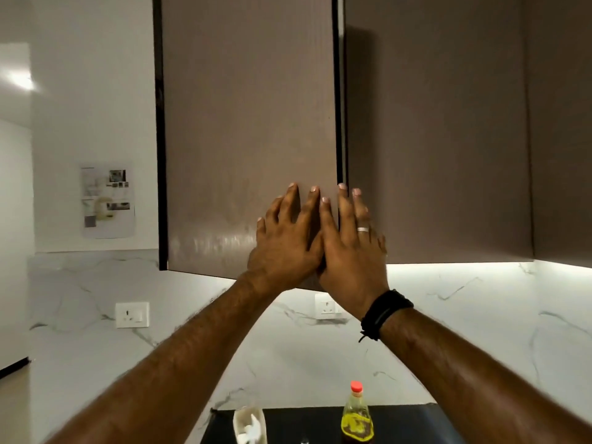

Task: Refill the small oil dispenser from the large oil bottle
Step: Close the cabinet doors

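Step in hand: both hands are flat against the left cupboard door (pixel 246 123), low on it and near the edge where it meets the right cupboard door (pixel 432 129); my guess is that the door is being pushed, either to shut it or to spring a push catch.
Left hand (pixel 285 241): fingers straight and spread, palm toward the door, gripping nothing.
Right hand (pixel 349 248): fingers straight and nearly together, a ring on one of them, fingertips at the seam between the two doors; a dark band sits on the wrist.
Door: its lower edge seems to stand a little forward of the neighbouring door, so it looks slightly ajar; I cannot tell this for sure.
Oil bottle (pixel 356 415): upright on the dark table (pixel 403 424) below, red cap on, yellow oil inside, well apart from both hands.
Pale object (pixel 250 426): left of the bottle on the same table; whether it is the small dispenser I cannot tell.
How to do it well: press evenly with both palms near the free edge, and keep the arms clear of the bottle when lowering them.
Task progress: pouring looks not yet begun, since the cap is on.
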